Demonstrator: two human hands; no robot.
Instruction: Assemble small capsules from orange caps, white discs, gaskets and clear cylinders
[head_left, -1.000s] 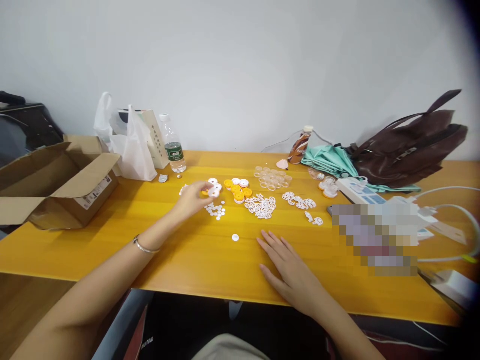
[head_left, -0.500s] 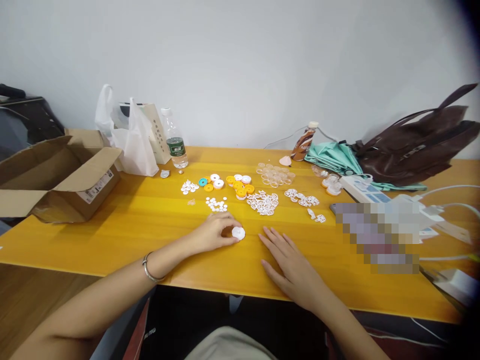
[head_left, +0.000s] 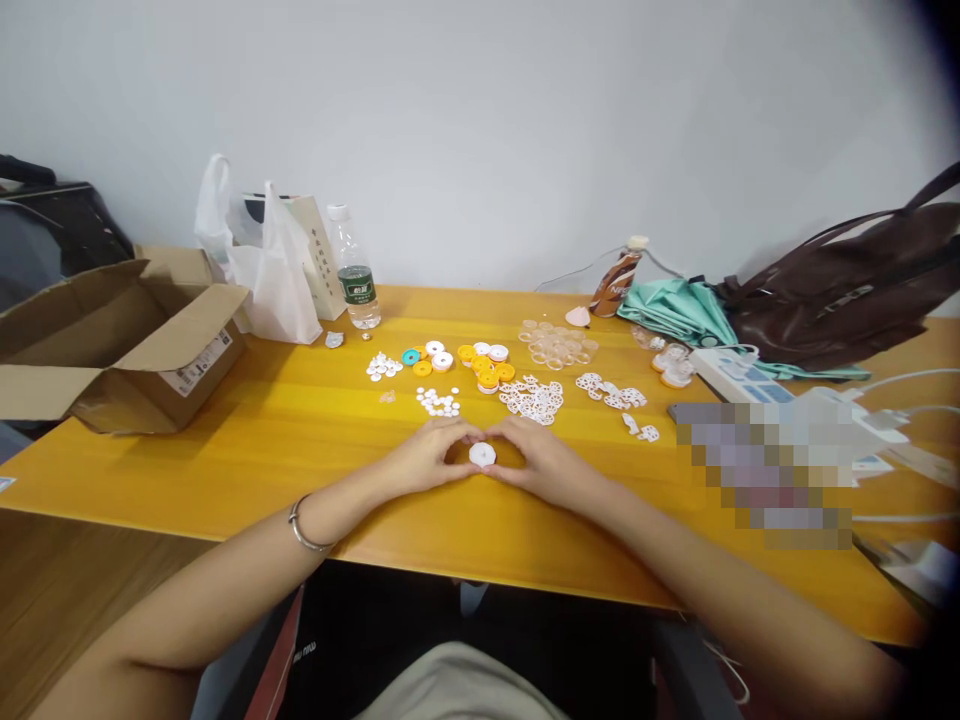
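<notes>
A small round white disc point(head_left: 482, 455) sits at the table's middle, near its front. My left hand point(head_left: 430, 455) grips its left side between thumb and fingers. From the other side, my right hand point(head_left: 541, 462) closes on the same disc, its fingertips meeting the left ones. Beyond my hands lie small white caps point(head_left: 438, 402), white openwork pieces point(head_left: 532, 400) and a cluster of yellow and white round parts point(head_left: 487, 366). Another group of round parts, with a teal ring point(head_left: 410, 357), lies to its left.
An open cardboard box point(head_left: 161, 345) stands left, beside a white plastic bag point(head_left: 274, 275) and a water bottle point(head_left: 355, 270). Clear rings point(head_left: 559, 345) lie at the back. On the right are a brown bottle point(head_left: 618, 277), a brown bag point(head_left: 847, 290), a power strip point(head_left: 739, 378) and cables.
My right hand has moved left from lying spread on the table and now grips the disc's right side. My left hand keeps its hold. The view has shifted slightly.
</notes>
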